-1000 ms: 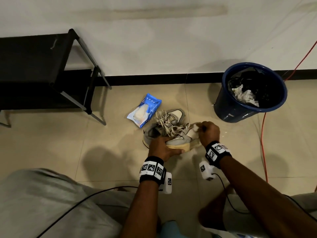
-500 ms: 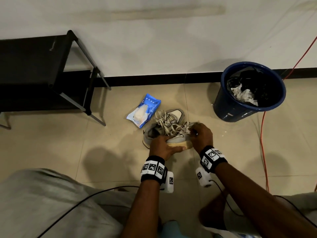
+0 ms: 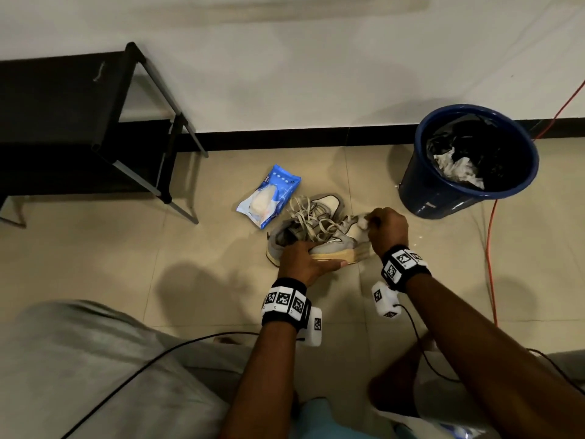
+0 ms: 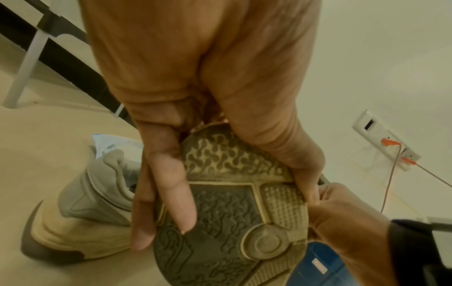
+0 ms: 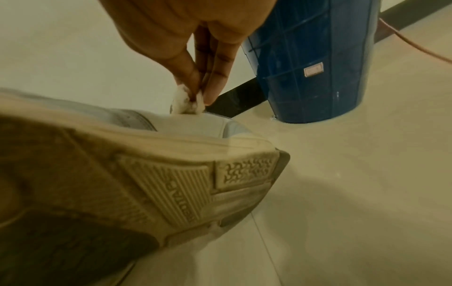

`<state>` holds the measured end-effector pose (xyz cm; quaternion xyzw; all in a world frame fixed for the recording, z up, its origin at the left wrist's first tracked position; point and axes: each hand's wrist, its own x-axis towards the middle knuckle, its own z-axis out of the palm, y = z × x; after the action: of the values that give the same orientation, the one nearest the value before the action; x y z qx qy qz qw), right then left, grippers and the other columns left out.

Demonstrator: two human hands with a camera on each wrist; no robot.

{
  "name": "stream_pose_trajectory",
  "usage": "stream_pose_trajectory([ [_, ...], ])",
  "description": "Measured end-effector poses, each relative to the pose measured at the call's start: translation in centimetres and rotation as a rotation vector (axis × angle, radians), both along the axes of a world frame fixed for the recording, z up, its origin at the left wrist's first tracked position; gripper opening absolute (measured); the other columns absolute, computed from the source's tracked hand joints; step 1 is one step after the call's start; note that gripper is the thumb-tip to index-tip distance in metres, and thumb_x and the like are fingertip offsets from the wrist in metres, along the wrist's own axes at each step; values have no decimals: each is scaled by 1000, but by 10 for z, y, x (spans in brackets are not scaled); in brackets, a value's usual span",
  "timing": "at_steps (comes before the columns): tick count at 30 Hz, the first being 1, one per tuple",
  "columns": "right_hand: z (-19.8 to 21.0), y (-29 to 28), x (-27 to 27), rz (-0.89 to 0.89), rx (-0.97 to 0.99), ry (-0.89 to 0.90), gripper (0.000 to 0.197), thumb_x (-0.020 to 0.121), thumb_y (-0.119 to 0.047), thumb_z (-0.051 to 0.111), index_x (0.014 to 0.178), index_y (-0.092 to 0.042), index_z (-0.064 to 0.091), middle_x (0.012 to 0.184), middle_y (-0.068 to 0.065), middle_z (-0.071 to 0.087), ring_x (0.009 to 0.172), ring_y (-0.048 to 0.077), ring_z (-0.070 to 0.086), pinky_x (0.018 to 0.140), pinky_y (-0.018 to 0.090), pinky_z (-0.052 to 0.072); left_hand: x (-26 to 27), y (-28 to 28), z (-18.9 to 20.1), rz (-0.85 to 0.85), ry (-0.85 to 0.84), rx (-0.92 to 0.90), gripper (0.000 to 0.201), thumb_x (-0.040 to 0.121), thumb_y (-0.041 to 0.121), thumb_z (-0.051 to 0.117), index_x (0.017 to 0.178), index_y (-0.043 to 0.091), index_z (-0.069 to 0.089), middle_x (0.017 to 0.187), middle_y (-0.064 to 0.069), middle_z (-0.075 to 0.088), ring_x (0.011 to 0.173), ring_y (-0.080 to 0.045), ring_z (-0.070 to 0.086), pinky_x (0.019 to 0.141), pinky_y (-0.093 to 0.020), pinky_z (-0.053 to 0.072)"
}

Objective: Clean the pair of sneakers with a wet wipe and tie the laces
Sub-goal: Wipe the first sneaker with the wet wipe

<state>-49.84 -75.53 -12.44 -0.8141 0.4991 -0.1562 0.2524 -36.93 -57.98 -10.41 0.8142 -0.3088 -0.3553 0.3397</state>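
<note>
Beige tiled floor (image 3: 126,248) carries everything. On it: blue wet-wipe pack (image 3: 269,198) just beside a grey sneaker (image 3: 319,210), blue bin (image 3: 449,198) by the black skirting, black metal rack (image 3: 79,122) against the wall. An orange cable (image 3: 489,248) runs along the floor right of the bin.

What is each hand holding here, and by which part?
The left hand grips the near sneaker by its heel end, fingers across the sole. The right hand pinches a bunched wet wipe in its fingertips against the toe.
</note>
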Motion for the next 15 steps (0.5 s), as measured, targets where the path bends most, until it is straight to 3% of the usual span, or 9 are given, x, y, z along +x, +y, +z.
stream_pose_trajectory([
  [4, 4, 46, -3, 40, 97, -229, 17, 75, 2, 67, 82, -13, 72, 83, 3, 71, 76, 18, 63, 73, 27, 50, 2, -2, -5, -8, 8, 16, 69, 58, 57, 88, 113, 18, 73, 105, 3, 74, 91, -10, 67, 72, -17, 46],
  [6, 6, 74, -6, 110, 78, -297, 15, 74, 2, 69, 77, -13, 70, 78, 1, 69, 73, 18, 64, 68, 28, 50, 4, 1, -8, 1, 30, 20, 66, 61, 57, 87, 114, 21, 72, 103, 4, 74, 88, -8, 67, 68, -14, 45],
  [8, 3, 68, -7, 143, 49, -252, 13, 73, -1, 72, 76, -12, 68, 78, 6, 69, 73, 22, 63, 67, 28, 49, 5, 2, -9, 6, 36, 16, 63, 62, 55, 87, 114, 22, 73, 101, 5, 74, 87, -8, 67, 66, -13, 44],
  [12, -16, 27, -14, -72, 145, -75, 8, 72, -8, 75, 79, -12, 72, 84, 10, 71, 78, 28, 66, 68, 21, 41, 6, 3, -9, 21, 64, -12, 60, 64, 51, 87, 114, 21, 73, 97, 10, 68, 87, -5, 62, 64, -4, 40],
  [15, -8, 52, -13, 26, 125, -157, 10, 76, -4, 72, 76, -14, 70, 77, 1, 69, 71, 15, 61, 65, 18, 39, 9, 5, -14, 10, 46, -20, 59, 64, 51, 87, 113, 21, 73, 98, 7, 71, 86, -7, 65, 61, -2, 38],
])
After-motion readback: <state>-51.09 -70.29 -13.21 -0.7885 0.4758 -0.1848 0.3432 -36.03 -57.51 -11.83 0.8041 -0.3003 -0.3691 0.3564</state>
